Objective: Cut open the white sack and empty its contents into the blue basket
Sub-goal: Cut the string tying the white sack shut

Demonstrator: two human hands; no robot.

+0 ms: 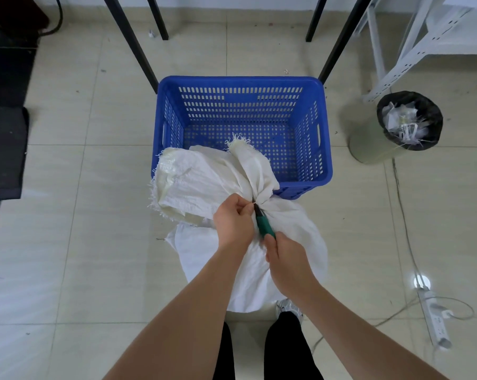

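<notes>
On the left of the floor we see a dark mat (4, 152). Moving in, our left hand (233, 220) has its fingers pinched on the tied neck of the white sack (248, 264), which stands on the floor between our feet and the blue basket (325, 171), its frayed top flopped over the basket's near rim. Just beside it, our right hand (284, 256) has its fingers curled round the green handle of a cutter (263, 222), whose dark tip sits right at the knot. Further right stand a bin (407, 122) lined in black and a power strip (434, 322) on the tiles.

We judge that we are at the cutting step: the neck looks bound, and the basket holds nothing that we can see. Next we need to sever the tie cleanly, keeping the blade away from the pinching fingers, then lift the sack and tip it into the basket.
</notes>
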